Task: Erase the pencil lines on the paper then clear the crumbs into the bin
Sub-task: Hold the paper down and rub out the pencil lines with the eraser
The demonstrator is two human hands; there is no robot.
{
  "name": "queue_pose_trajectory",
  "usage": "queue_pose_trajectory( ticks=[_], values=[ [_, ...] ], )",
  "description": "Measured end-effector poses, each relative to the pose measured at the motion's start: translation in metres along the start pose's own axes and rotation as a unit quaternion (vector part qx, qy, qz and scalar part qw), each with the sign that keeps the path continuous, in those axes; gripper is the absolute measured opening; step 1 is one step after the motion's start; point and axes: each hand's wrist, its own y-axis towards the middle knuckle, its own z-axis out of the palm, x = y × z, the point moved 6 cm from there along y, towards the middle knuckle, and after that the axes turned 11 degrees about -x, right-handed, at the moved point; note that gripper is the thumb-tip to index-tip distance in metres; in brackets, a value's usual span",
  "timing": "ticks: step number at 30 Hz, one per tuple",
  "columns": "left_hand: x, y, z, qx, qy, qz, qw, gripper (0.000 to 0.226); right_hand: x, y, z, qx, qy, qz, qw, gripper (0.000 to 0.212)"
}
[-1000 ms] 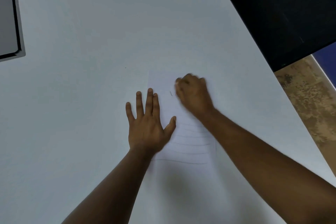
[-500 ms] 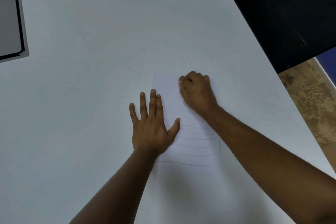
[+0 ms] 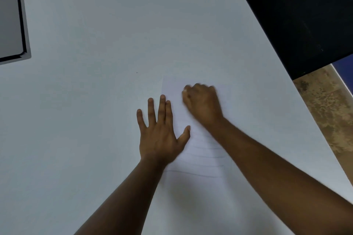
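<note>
Right hand (image 3: 202, 104) curls, blurred, on the paper's (image 3: 202, 150) far end, eraser unseen; left hand (image 3: 160, 131) presses flat beside it. Short strokes should spare the sheet; nearer pencil lines (image 3: 206, 158) remain

The paper (image 3: 202, 150) under the left hand (image 3: 160, 135) is white with a faint lilac cast, crossed by thin grey pencil lines (image 3: 208, 156) beside that hand's thumb. The table (image 3: 107, 25) beyond both hands is pale blue-white. Far left of the fingers lies a grey panel (image 3: 11, 15) edged in black.
</note>
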Motion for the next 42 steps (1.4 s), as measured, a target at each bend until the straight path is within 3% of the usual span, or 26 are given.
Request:
queue_pose_trajectory(
  ticks=[3, 7, 13, 15, 19, 23, 30, 34, 38, 40, 42],
  values=[
    [0.0, 0.0, 0.0, 0.003, 0.001, 0.001, 1.0, 0.093, -0.053, 0.014, -0.01, -0.012, -0.085, 0.067, 0.994, 0.019],
    [0.001, 0.001, 0.0, 0.008, 0.004, -0.003, 1.0, 0.094, -0.065, 0.024, -0.019, -0.033, 0.031, 0.128, 0.991, 0.03],
    [-0.002, 0.001, -0.001, -0.001, -0.012, 0.001, 1.0, 0.094, 0.034, 0.002, -0.003, 0.086, 0.17, -0.016, 0.981, 0.022],
    [-0.001, 0.001, 0.0, 0.0, -0.008, 0.0, 1.0, 0.095, 0.035, 0.004, 0.002, 0.08, 0.186, -0.056, 0.978, 0.027],
    [-0.001, 0.001, 0.002, 0.007, 0.0, 0.0, 1.0, 0.095, 0.021, 0.02, 0.019, 0.049, 0.135, -0.102, 0.984, 0.033],
    [0.0, 0.002, 0.002, 0.018, 0.008, -0.005, 1.0, 0.095, 0.004, 0.049, 0.027, 0.013, 0.071, -0.031, 0.997, 0.017],
    [0.001, 0.0, 0.002, 0.013, 0.001, -0.007, 1.0, 0.094, -0.002, 0.02, -0.008, 0.031, 0.133, 0.13, 0.982, 0.035],
    [0.001, 0.001, 0.003, 0.003, 0.005, 0.005, 1.0, 0.092, 0.022, -0.026, -0.014, 0.088, 0.14, 0.066, 0.984, 0.026],
    [-0.001, 0.0, 0.003, -0.004, 0.001, 0.004, 1.0, 0.091, 0.003, -0.018, -0.015, 0.026, 0.102, -0.019, 0.994, 0.017],
    [0.0, 0.0, 0.002, -0.002, 0.002, 0.002, 1.0, 0.092, -0.024, -0.007, -0.018, -0.009, 0.044, -0.016, 0.999, 0.01],
    [0.0, 0.001, 0.002, 0.007, 0.006, -0.001, 1.0, 0.093, -0.049, 0.004, -0.019, -0.014, 0.024, 0.048, 0.998, 0.02]
  ],
)
